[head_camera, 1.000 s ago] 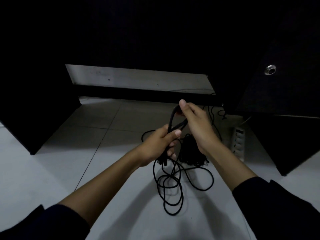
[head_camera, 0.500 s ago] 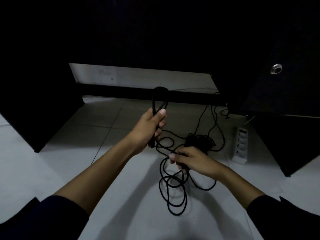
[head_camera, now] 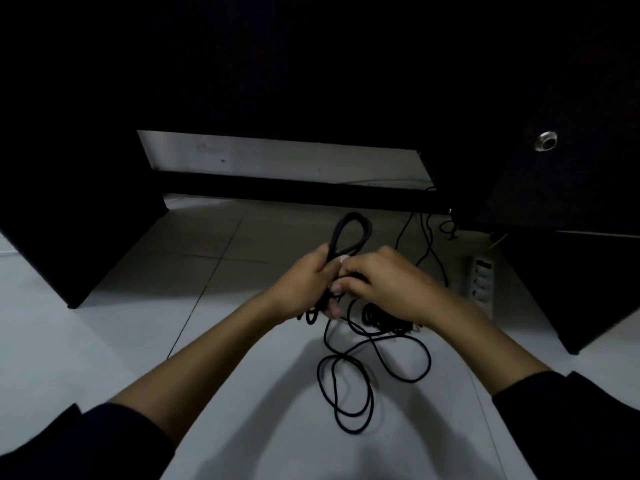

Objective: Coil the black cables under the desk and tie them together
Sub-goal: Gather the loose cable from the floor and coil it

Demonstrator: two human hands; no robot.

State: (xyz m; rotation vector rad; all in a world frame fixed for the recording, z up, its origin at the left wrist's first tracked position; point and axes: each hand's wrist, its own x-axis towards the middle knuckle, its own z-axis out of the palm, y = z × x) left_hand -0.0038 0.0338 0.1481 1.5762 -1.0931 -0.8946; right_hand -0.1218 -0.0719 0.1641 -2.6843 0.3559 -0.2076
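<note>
My left hand (head_camera: 304, 285) grips a bunch of black cable loops (head_camera: 349, 233) that stick up above its fist. Right beside it, my right hand (head_camera: 384, 282) pinches a strand of the same cable against the bunch. From both hands the loose black cable (head_camera: 346, 386) hangs down and lies in slack loops on the white floor. A darker tangled clump of cable (head_camera: 384, 318) sits partly hidden behind my right wrist. Thin black cables (head_camera: 427, 244) run from there up toward the desk's back.
A white power strip (head_camera: 481, 278) lies on the floor at the right. Dark desk panels stand at the left (head_camera: 79, 237) and right (head_camera: 581, 289). A low black crossbar (head_camera: 294, 192) spans the back. White tiled floor (head_camera: 242, 393) spreads in front.
My right hand has come up from the floor cable to meet my left hand. The left hand and its loops have dropped lower and toward the centre.
</note>
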